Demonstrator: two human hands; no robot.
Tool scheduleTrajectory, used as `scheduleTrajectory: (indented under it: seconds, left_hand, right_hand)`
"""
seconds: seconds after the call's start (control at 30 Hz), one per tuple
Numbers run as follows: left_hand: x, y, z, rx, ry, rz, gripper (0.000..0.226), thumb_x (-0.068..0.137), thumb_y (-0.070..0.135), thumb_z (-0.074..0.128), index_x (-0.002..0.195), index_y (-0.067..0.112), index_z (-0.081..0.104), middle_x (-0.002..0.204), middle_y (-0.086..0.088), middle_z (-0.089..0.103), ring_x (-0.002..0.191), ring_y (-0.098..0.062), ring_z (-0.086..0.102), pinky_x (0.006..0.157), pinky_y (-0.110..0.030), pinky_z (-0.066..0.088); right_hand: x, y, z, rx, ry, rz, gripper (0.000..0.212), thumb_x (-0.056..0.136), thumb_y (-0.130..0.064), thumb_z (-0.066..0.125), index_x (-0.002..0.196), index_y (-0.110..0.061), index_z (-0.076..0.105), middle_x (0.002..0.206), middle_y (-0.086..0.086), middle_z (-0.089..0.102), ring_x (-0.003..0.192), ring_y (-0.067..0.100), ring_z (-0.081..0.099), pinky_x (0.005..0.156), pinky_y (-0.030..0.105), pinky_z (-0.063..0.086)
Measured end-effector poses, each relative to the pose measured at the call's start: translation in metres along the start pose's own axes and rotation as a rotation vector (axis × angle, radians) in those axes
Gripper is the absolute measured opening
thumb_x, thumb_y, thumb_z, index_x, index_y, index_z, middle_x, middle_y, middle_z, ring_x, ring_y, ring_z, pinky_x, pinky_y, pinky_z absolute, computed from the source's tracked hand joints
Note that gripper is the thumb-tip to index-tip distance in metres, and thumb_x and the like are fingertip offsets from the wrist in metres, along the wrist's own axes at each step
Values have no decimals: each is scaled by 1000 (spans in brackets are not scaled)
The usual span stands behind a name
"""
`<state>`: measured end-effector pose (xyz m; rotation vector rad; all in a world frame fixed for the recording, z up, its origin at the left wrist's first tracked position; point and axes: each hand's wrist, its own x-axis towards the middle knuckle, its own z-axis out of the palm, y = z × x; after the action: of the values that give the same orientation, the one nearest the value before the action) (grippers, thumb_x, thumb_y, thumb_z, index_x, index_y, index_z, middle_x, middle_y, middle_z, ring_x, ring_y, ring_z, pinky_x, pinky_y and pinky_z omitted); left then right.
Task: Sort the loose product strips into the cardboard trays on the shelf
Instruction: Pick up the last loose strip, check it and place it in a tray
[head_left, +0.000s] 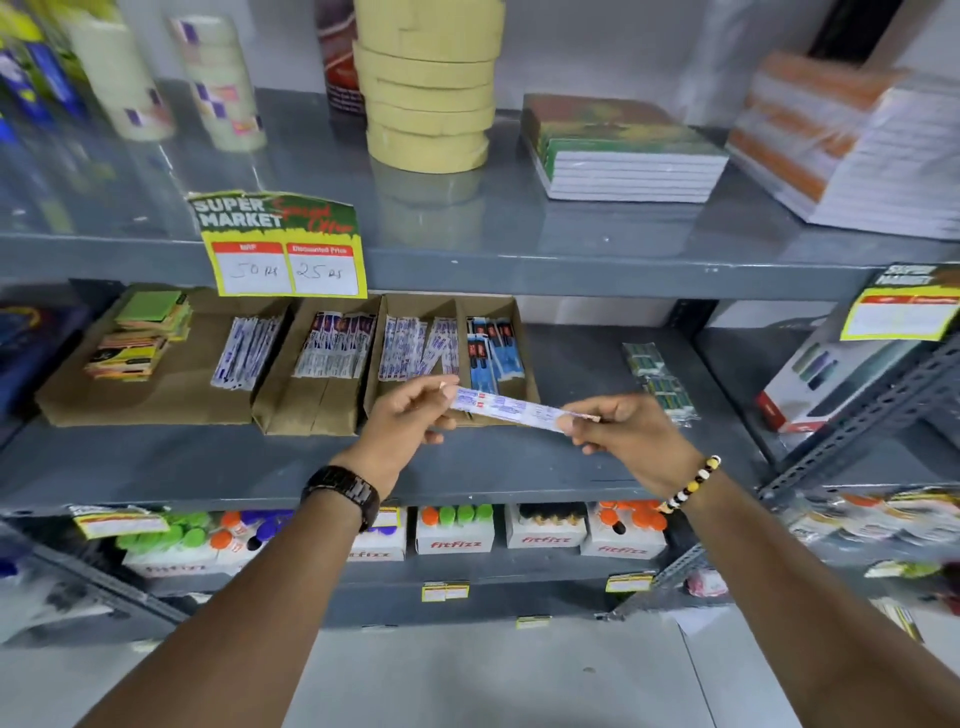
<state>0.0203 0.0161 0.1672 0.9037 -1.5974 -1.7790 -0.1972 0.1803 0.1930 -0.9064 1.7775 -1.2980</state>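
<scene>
A long white and blue product strip is stretched level between both hands, just in front of the cardboard trays. My left hand pinches its left end and my right hand pinches its right end. Behind it on the middle shelf stand three cardboard trays: a wide left tray with sticky-note pads and white strips, a middle tray with dark-topped strips, and a right tray split in two, holding white-blue strips and blue packs. A loose green strip pile lies on the shelf to the right.
The shelf above carries tape rolls and stacked notebooks, with a price tag hanging from its edge. A white box sits at the right. Below are white boxes of coloured bottles.
</scene>
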Motion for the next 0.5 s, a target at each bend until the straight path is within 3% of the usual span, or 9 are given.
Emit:
scheduleTrajectory:
  seconds: [0.13, 0.23, 0.5]
  left_hand:
    - [-13, 1, -12, -44, 0, -22, 14, 90, 23, 69, 102, 18, 75, 98, 5, 76, 81, -10, 67, 71, -25, 53]
    - [-20, -1, -18, -49, 17, -35, 19, 84, 27, 74, 100, 19, 77, 100, 4, 76, 83, -12, 67, 74, -27, 54]
    - [-28, 0, -28, -51, 54, -37, 29, 75, 36, 79, 100, 21, 79, 104, -3, 76, 83, -11, 67, 81, -31, 54]
  right_hand:
    - [-10, -4, 1, 0, -52, -21, 21, 81, -17, 78, 100, -7, 77, 79, 8, 71, 72, 13, 60, 68, 25, 51]
    - [-14, -4, 3, 155, -60, 5, 27, 75, -18, 79, 97, -5, 75, 82, 11, 71, 73, 16, 62, 67, 26, 52]
    - [-14, -8, 11, 280, -59, 69, 15, 82, -6, 72, 97, -2, 74, 81, 10, 73, 73, 16, 66, 66, 22, 56]
